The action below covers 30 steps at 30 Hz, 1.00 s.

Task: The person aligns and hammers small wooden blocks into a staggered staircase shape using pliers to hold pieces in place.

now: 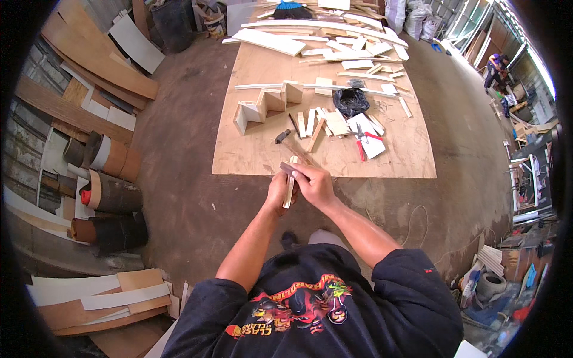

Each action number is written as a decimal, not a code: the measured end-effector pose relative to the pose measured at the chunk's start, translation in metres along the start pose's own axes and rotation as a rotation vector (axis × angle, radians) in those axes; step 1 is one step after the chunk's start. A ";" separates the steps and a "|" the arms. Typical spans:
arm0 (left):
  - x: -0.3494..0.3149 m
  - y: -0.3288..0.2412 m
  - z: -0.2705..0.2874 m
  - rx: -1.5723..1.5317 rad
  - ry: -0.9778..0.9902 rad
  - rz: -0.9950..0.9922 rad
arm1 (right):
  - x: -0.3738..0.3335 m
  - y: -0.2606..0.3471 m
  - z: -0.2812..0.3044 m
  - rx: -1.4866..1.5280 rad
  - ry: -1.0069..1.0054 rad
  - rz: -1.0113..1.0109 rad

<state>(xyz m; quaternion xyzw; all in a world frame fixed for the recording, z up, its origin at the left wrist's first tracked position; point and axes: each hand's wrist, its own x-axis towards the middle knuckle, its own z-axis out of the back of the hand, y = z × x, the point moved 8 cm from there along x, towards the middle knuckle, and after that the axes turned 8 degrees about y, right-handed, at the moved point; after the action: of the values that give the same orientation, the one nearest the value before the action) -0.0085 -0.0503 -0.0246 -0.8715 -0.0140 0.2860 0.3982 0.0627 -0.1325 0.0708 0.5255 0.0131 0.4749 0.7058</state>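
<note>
My left hand (pixel 277 191) is closed around a short pale wooden strip (pixel 289 197), held up at the table's near edge. My right hand (pixel 316 185) pinches a small dark brown piece (pixel 287 169) against the strip's upper end; it looks like folded sandpaper, though its kind is not certain. Just beyond my hands a hammer (pixel 283 137) lies on the plywood table (pixel 239 156). Further right are red-handled pliers (pixel 368 137) on a white piece. Several short wood offcuts (pixel 316 136) lie nearby, and a zigzag of joined boards (pixel 262 108) stands to the left.
A black plastic bag (pixel 351 102) sits mid-table, with long wooden strips (pixel 322 26) heaped at the far end. Rolls of sheet material (pixel 116 192) and leaning boards (pixel 95 53) line the left wall. A cord (pixel 425 227) lies on the floor. Another person (pixel 495 67) is far right.
</note>
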 end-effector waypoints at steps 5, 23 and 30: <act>-0.025 0.006 -0.031 0.040 0.051 0.028 | -0.016 0.001 0.025 -0.005 -0.049 -0.133; -0.106 0.099 -0.075 0.003 -0.023 -0.001 | -0.115 0.044 0.080 -0.093 0.048 -0.074; -0.139 0.090 -0.018 0.013 -0.018 -0.030 | -0.124 0.087 0.012 -0.041 0.184 0.042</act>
<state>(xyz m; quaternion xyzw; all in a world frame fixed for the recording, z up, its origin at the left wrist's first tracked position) -0.1345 -0.1593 -0.0110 -0.8660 -0.0287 0.2878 0.4079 -0.0568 -0.2268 0.0823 0.4653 0.0573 0.5360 0.7021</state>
